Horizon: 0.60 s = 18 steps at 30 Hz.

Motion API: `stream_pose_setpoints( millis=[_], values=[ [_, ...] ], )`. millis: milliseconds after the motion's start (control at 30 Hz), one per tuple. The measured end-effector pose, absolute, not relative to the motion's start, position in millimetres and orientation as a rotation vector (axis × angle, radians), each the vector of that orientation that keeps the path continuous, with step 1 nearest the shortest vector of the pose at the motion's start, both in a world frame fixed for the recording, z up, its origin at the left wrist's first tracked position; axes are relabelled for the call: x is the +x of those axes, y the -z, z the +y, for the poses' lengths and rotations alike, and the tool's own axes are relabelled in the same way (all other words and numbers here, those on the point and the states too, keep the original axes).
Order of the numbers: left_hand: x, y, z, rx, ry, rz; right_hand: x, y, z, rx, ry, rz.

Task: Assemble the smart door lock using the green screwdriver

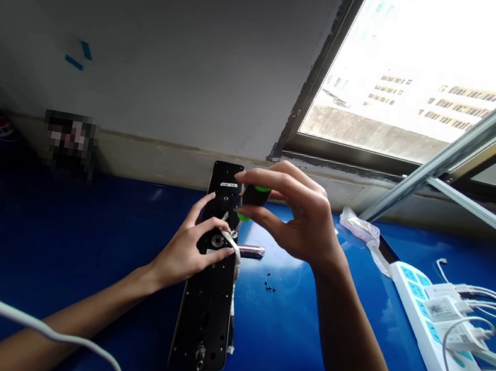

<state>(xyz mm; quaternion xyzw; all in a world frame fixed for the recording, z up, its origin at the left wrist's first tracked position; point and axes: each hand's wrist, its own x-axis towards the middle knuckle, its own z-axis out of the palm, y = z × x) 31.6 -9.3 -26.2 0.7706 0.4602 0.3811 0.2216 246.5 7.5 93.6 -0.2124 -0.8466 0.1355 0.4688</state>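
And it's the driver's moment: the screwdriver is upright in the right hand, fingers closed narrow around the green-and-black grip, its shaft slanting down to the black panel. That panel lies lengthwise on the worktop, right under the left hand and just left of the right hand.

How far along? Part-way, by my reading: one fastening spot is being worked, while small dark pieces, probably screws, lie loose below the right hand, beside the panel. Those are out of the panel; whether they're coming out or going in, one view can't settle. The full count left can't be told either. The white cable runs past the left fingertips and down the panel's right edge, and a shiny cylinder sits just below the right thumb.

Now the pose! Right forearm angles up from the lower right, wrist bent inward, forefinger reaching over the driver's top, thumb low on the grip. Left arm comes in from the lower left, palm down, fingers moderately spread, forefinger and thumb either side of the cable near the tip; whether they actually pinch it, I can't tell.
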Motion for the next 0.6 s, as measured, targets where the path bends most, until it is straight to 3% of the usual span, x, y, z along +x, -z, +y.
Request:
stream_pose_setpoints(
  millis=[267,400,600],
  values=[
    [42.1,25.2,2.5,2.158,-1.015,1.284,277.6,-105.4,12.7,-0.706,-0.356,-1.991],
    [47.7,26.6,9.9,2.236,-0.993,1.296,305.4,-111.7,16.1,-0.934,-0.424,-2.217],
    [50.1,16.9,5.9,2.669,-1.112,1.219,319.1,-89.0,24.1,-1.175,-0.649,-2.353]
  ],
)
